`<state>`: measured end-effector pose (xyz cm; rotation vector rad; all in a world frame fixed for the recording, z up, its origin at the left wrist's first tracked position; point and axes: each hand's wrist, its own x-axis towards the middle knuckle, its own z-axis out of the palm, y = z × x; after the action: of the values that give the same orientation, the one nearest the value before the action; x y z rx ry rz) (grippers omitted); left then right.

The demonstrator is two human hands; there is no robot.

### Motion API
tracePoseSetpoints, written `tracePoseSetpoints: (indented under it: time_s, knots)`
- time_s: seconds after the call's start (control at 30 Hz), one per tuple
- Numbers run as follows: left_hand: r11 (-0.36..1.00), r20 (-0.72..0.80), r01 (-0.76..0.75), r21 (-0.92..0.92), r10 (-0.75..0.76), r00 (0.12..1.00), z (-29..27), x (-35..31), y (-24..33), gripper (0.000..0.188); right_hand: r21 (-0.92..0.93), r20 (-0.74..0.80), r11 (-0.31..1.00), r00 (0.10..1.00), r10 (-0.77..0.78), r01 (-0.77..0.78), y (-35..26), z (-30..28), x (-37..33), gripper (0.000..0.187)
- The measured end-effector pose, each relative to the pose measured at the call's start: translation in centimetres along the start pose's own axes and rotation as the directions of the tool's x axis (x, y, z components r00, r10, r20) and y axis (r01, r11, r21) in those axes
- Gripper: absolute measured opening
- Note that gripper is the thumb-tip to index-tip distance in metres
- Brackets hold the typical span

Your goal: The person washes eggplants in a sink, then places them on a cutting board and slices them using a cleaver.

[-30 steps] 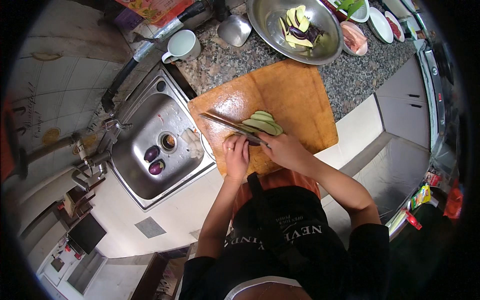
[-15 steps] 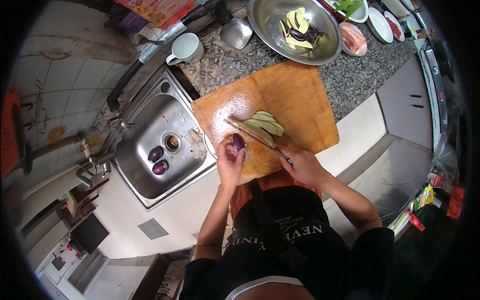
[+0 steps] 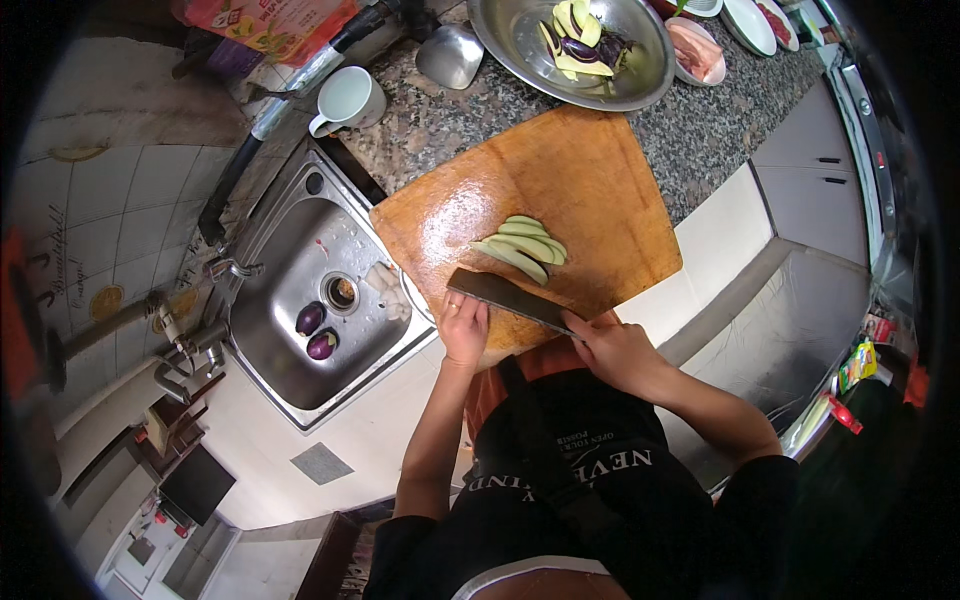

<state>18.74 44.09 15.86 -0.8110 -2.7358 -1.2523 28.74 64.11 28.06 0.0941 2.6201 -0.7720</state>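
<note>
My right hand [image 3: 615, 352] grips the handle of a cleaver [image 3: 510, 300], its broad blade tilted face up over the near part of the wooden cutting board [image 3: 610, 190]. My left hand [image 3: 464, 330] is at the blade's far-left end, fingers bent together, with the fingertips partly hidden by the metal. Whatever those fingers hold is covered by the blade. Just beyond the cleaver, several pale green eggplant slices [image 3: 522, 247] lie fanned out on the board.
Left of the board is a steel sink [image 3: 275, 370] with two purple eggplant pieces [image 3: 316, 330] and some pale, soft-looking pieces [image 3: 387, 290]. Behind the board stand a white mug [image 3: 352, 98], a metal scoop [image 3: 450, 57], a steel bowl [image 3: 655, 75] of cut eggplant and a dish of raw meat [image 3: 695, 50].
The cleaver has moved toward me, off the slices, and its blade has turned to show its broad face. The purple eggplant piece in my left hand has gone out of sight.
</note>
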Motion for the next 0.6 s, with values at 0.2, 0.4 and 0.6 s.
tracePoseSetpoints:
  time_s: [0.2, 0.4, 0.6]
  knots:
    - [1.000, -0.015, -0.004, -0.025, 0.004, 1.000, 0.6, -0.7, -0.8, 0.015, 0.016, 0.247, 0.990, 0.960, 0.133, -0.142, 0.0, -1.5, -1.4, 0.037]
    - [0.999, -0.013, -0.038, 0.005, 0.038, 0.999, 0.5, -0.4, -0.6, 0.012, 0.068, 0.185, 0.996, 0.982, 0.041, -0.054, 0.4, 0.3, 1.4, 0.035]
    - [0.999, -0.063, -0.025, -0.042, 0.023, 0.998, 0.5, 0.1, 0.2, 0.007, 0.128, 0.039, 0.990, 0.997, 0.061, -0.066, -0.1, 1.0, 4.9, 0.026]
